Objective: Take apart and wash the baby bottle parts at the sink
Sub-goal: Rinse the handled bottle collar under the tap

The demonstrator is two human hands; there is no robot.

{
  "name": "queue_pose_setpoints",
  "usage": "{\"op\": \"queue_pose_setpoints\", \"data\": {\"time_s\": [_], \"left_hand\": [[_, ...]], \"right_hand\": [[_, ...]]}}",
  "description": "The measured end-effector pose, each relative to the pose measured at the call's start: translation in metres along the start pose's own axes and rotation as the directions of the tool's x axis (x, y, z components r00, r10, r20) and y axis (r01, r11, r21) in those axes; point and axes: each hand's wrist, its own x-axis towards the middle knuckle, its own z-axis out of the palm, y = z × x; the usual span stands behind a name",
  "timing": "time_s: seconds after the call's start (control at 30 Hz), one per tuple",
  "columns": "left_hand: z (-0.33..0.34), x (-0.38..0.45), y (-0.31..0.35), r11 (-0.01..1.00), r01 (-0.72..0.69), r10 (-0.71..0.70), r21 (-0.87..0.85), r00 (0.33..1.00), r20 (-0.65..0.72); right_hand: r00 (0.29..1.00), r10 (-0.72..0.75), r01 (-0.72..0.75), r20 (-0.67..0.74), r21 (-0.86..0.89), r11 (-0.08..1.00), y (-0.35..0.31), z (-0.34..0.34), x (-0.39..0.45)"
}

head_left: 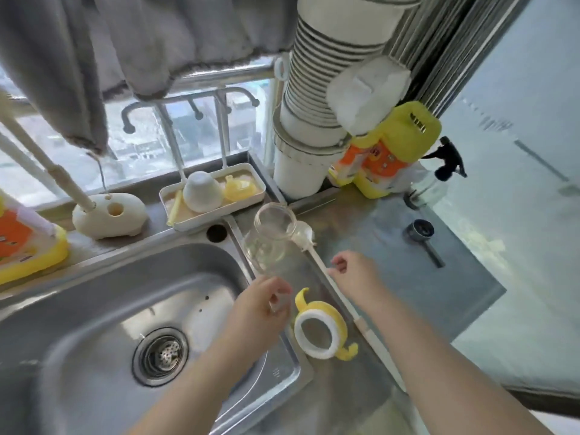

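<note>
A: Where was the bottle at that moment?

B: The clear bottle body (270, 243) lay on its side on the steel ledge right of the sink basin (94, 309), open mouth toward the window. Nothing held it.

A: And the hands?

B: The left hand (262, 304) hung over the basin's right edge, its fingers curled round a small pale piece (278, 304); too blurred to tell what it was. The right hand (354, 274) was over the counter (392, 246), fingers bent at the long white handle of a bottle brush (329, 277). Whether it gripped the handle or only touched it, I couldn't tell.

A: Where did the brush lie?

B: Diagonally along the ledge, its head just beside the bottle's mouth.

A: Other bottle parts?

B: The yellow handle ring (320, 328) with its white collar lay flat on the ledge between the two arms, just beside the left hand. A white tray (251, 171) behind the sink held an upturned white cup (202, 191) and a yellow piece (238, 186)

A: Anything else on the counter?

B: A yellow detergent bottle (389, 152) in the far corner, and a dark spray bottle (445, 164) next to it
</note>
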Motion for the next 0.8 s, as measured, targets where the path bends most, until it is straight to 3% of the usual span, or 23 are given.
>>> {"op": "queue_pose_setpoints", "data": {"time_s": [0.1,0.3,0.4,0.53,0.67,0.8], "left_hand": [[0.015,-0.001,-0.006,0.996,-0.012,0.006,0.086,0.998,0.065],[0.043,0.002,-0.01,0.972,0.22,-0.229,0.08,0.964,0.136],[0.054,0.002,-0.011,0.957,0.274,-0.282,0.089,0.955,0.091],[0.056,0.0,-0.007,0.941,0.338,-0.337,-0.018,0.94,0.051],[0.029,-0.007,0.001,0.934,0.334,-0.343,-0.124,0.938,-0.06],[-0.025,-0.022,-0.003,0.934,0.32,-0.35,-0.156,0.908,-0.23]], "right_hand": [[1.0,0.028,-0.028,0.006,-0.045,0.999,-0.003,0.016,0.009],[0.999,-0.009,0.003,-0.039,-0.142,0.99,0.001,0.02,0.007],[0.999,-0.016,0.012,-0.052,-0.08,0.997,0.014,0.006,-0.011],[0.994,-0.069,0.075,-0.08,0.069,0.995,0.026,-0.022,-0.048],[0.969,-0.228,0.241,-0.093,0.166,0.956,0.008,-0.04,-0.089],[0.92,-0.392,0.383,0.019,0.183,0.906,-0.038,-0.031,-0.106]]}}
